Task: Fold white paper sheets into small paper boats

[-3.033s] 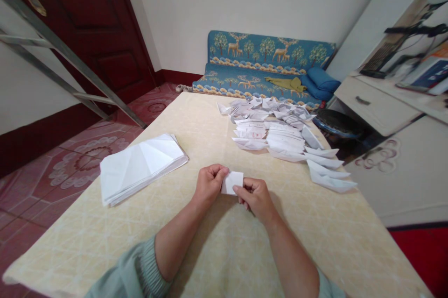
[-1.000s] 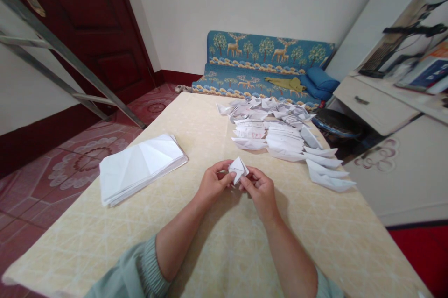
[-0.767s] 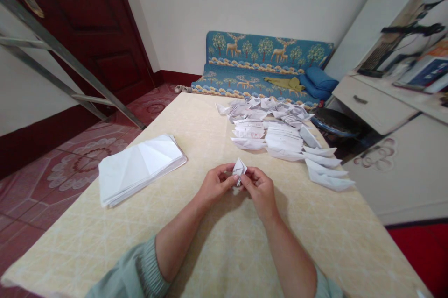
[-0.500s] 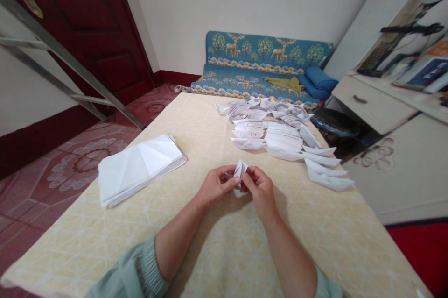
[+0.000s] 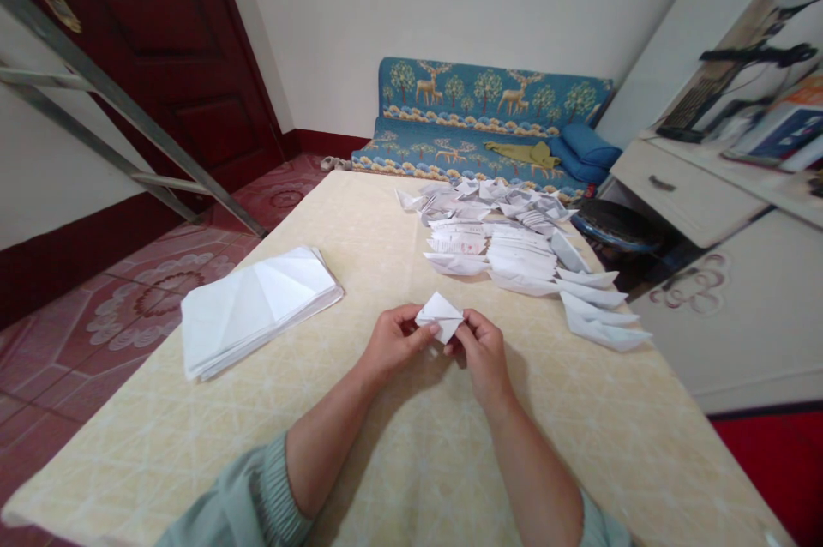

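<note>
A small folded piece of white paper, diamond-shaped with a crease across its middle, is held just above the table between both hands. My left hand pinches its left side, thumb on the front face. At its right corner, my right hand grips the paper between thumb and fingers. Beyond the hands lie rows of folded white paper boats, some with print on them. To the left rests a stack of white paper sheets, the top one creased.
A patterned cream cloth covers the table. Past its far edge stands a blue sofa with deer patterns. A metal ladder leans at the left, near a dark red door. A white cabinet stands on the right.
The paper has gone from a narrow, partly opened shape to a flat, wider diamond facing me. My right hand has shifted slightly right to its corner.
</note>
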A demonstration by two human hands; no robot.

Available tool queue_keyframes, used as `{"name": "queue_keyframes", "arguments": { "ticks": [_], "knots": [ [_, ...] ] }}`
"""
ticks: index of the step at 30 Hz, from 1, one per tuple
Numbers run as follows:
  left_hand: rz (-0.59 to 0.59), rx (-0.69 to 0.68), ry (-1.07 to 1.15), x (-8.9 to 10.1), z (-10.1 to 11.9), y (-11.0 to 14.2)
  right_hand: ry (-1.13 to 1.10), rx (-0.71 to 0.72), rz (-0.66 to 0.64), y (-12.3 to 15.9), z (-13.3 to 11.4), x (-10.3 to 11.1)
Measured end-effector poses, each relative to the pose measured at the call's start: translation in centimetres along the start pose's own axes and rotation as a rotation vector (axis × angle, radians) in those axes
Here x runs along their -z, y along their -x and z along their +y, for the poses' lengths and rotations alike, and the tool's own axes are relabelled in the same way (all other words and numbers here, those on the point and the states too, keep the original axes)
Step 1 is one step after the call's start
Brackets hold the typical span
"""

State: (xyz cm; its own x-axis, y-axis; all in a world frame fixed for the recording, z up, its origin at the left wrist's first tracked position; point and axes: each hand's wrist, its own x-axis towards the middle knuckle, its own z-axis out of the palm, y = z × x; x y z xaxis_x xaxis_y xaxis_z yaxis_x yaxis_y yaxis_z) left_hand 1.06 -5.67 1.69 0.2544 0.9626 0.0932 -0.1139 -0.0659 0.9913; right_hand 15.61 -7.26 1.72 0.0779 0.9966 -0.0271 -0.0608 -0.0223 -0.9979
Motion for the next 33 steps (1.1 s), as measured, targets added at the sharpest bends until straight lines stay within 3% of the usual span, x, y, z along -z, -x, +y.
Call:
{"name": "queue_keyframes", "arguments": {
  "ticks": [6, 11, 17, 23, 33],
  "knots": [
    [0.153, -0.074, -0.144, 0.2, -0.1, -0.1, 0.012, 0.084, 0.071, -0.1, 0.3, 0.4],
    [0.116, -0.212, -0.383, 0.2, 0.5, 0.3, 0.181, 0.281, 0.056, -0.5, 0.4, 0.5],
    [0.277, -0.280, -0.379, 0.6, 0.7, 0.0, 0.228, 0.317, 0.020, -0.6, 0.7, 0.3],
    [0.158, -0.354, -0.473, 0.0, 1.1, 0.5, 0.362, 0.446, 0.042, 0.3, -0.2, -0.1],
    [0.102, -0.459, -0.519, -0.2, 1.1, 0.8, 0.564, 0.610, 0.044, 0.7, -0.4, -0.3]
  ]
}}
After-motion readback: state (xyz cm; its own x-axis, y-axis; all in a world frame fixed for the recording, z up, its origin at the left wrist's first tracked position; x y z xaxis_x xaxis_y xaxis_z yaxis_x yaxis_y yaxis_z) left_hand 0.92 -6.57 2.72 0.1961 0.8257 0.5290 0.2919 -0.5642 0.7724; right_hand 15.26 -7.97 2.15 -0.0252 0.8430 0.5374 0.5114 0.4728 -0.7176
